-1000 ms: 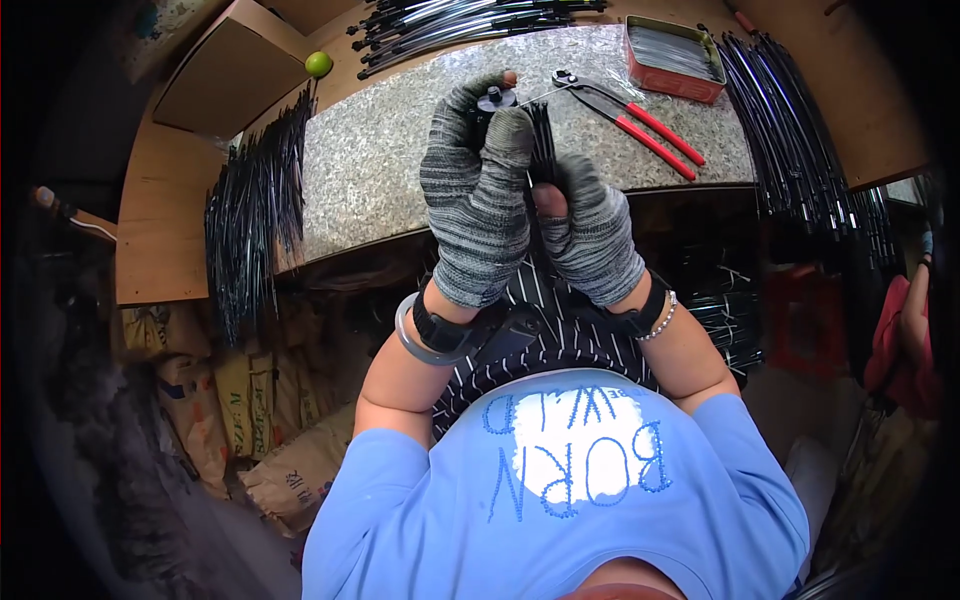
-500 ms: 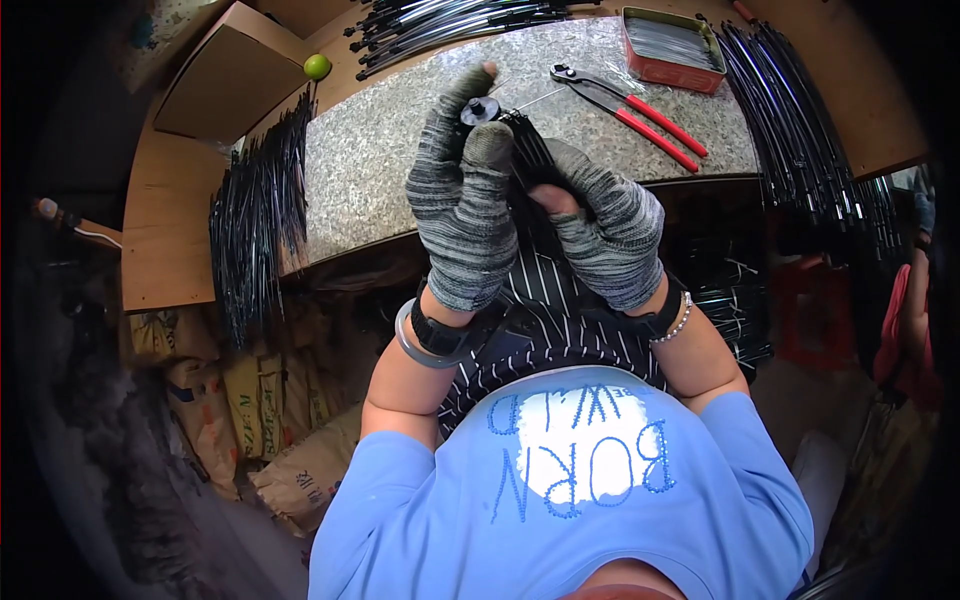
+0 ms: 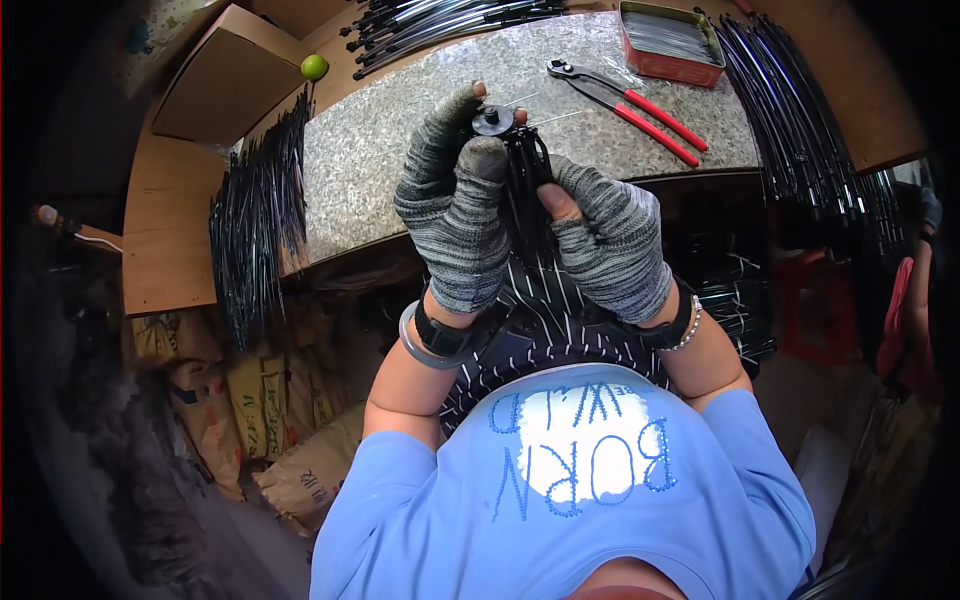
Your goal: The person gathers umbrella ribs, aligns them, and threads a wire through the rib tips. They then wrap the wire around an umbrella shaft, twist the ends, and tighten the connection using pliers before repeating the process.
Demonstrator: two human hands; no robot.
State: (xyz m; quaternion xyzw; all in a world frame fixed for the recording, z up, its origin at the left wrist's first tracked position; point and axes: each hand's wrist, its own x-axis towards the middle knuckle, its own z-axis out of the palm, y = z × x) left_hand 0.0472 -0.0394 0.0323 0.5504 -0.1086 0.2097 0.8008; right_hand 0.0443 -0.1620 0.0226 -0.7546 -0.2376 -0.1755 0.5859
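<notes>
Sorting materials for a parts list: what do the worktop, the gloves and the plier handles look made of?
Worktop: speckled grey stone, likely granite or an imitation, with a dull sheen. Gloves on the left hand and right hand: mottled grey knit, fingertips cut off. Pliers: dark metal jaws with glossy red handles, probably plastic or rubber sleeves.

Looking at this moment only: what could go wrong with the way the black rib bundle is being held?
The left hand pinches the round black hub only at the fingertips, so it might slip. The ribs gripped by the right hand could splay. The red-handled pliers lie close behind and could be knocked.
</notes>
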